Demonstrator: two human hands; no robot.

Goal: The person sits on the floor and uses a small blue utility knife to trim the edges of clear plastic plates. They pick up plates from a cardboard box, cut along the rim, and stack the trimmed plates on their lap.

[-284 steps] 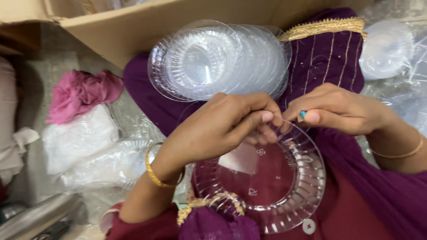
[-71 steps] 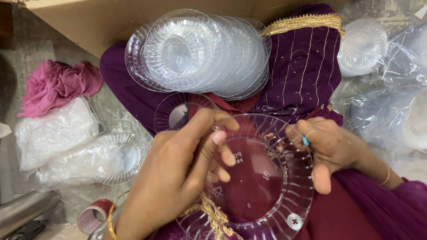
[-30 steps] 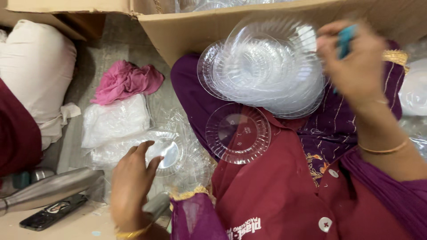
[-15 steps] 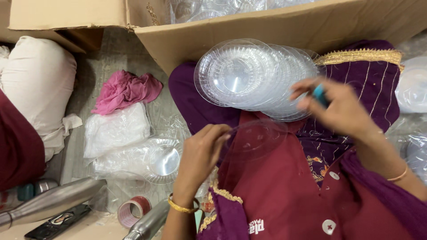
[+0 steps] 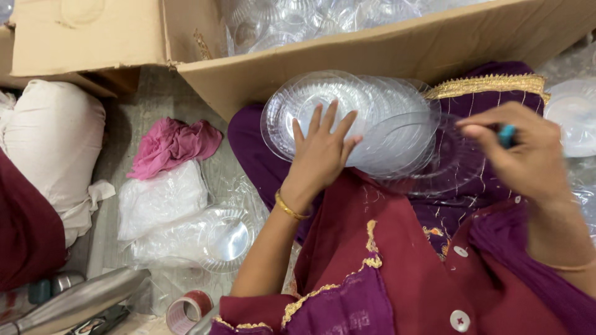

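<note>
1. Grey floor [image 5: 155, 102] seen from above, with an open cardboard box [image 5: 347, 62] of clear plastic plates at the top.
2. A fanned stack of clear plates [image 5: 366, 124] rests on the person's purple-clad lap, just below the box.
3. The left hand [image 5: 321, 152] lies flat on the stack, fingers spread, gripping nothing.
4. The right hand [image 5: 518, 155] hovers beside the stack, fingers pinching a small blue object [image 5: 507, 134].
5. A pink cloth [image 5: 171, 144] lies left.

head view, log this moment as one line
left hand: flat, fingers spread on stack of clear plastic plates | right hand: holding small blue object, above single clear plate | cardboard box behind stack
</note>
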